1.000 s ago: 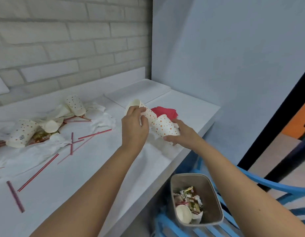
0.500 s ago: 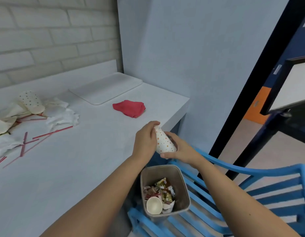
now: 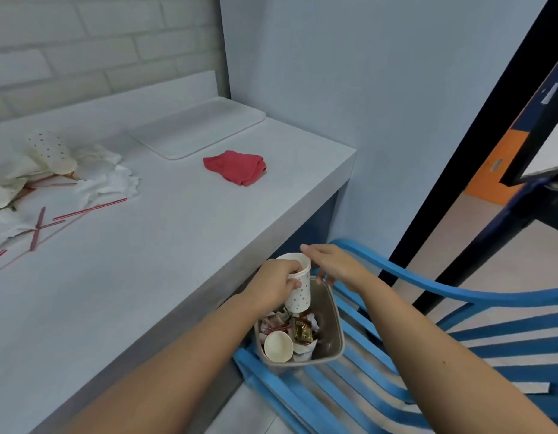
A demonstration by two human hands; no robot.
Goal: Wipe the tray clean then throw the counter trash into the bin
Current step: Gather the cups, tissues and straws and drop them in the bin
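Nearest, the left hand (image 3: 276, 285) grips a dotted paper cup (image 3: 299, 292) above the bin (image 3: 330, 324) on a blue chair (image 3: 428, 282). The right hand (image 3: 337, 266) hovers at the cup's rim, fingers loose, contact unclear. Farther off on the counter (image 3: 146, 261) lie a red cloth (image 3: 235, 166), the tray (image 3: 196, 130), and counter trash (image 3: 50, 150), cut by the left edge.

White counter (image 3: 152, 277) carries tray (image 3: 196, 133), red cloth (image 3: 235, 167), crumpled napkins (image 3: 111, 183), dotted cup (image 3: 50, 150), straws (image 3: 89, 209)

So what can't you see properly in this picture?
Head view only:
- Trash pile: cut off by the left edge.
- Bin bottom: hidden under rubbish.
- Polka-dot cup: left side covered by the left hand.
- Gold wrapper: print too small to read.
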